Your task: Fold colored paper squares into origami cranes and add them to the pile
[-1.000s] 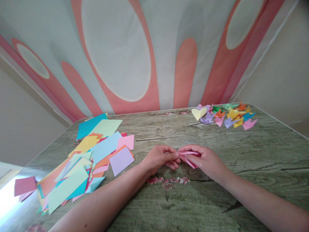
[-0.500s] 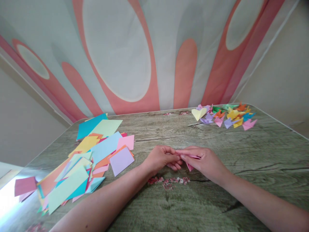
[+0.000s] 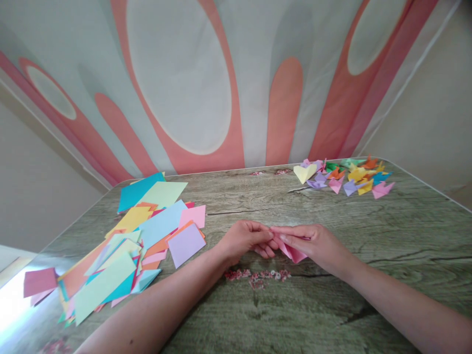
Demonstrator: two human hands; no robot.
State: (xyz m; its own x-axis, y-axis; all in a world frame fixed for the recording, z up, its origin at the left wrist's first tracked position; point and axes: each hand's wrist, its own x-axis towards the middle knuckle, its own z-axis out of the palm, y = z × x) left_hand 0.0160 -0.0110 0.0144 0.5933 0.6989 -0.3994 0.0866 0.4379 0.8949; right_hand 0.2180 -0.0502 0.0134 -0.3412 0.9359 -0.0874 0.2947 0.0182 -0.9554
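Observation:
A pink folded paper is held between my two hands above the middle of the table. My left hand pinches its left tip between thumb and fingers. From the other side, my right hand grips the paper with the thumb on the near face and the fingers behind. Part of the paper lies hidden under the right hand. Its lower folds hang out below the right thumb.
Loose coloured paper sheets lie in an overlapping heap on the left. At the back right sit several small folded paper figures and a pale yellow heart-shaped fold. The wood-patterned table meets a printed backdrop.
More of the pink paper shows below the right hand, its folds spread wider. The right hand has shifted slightly right; the left keeps its pinch.

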